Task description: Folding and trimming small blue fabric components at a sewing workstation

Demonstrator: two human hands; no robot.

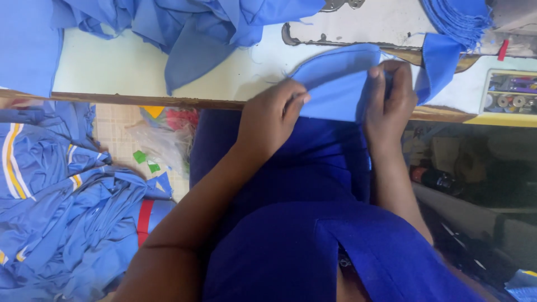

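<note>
Two hands, left hand and right hand, pinch a light blue fabric piece at the table edge. Heaped blue cloth lies behind, a bobbin tray right, garments below.

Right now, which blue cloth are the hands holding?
The small light-blue fabric piece at the table's front edge. The left hand and right hand both pinch it. The heaped blue fabric and the stack of blue pieces lie untouched.

light blue fabric piece, folded, at table edge
</note>
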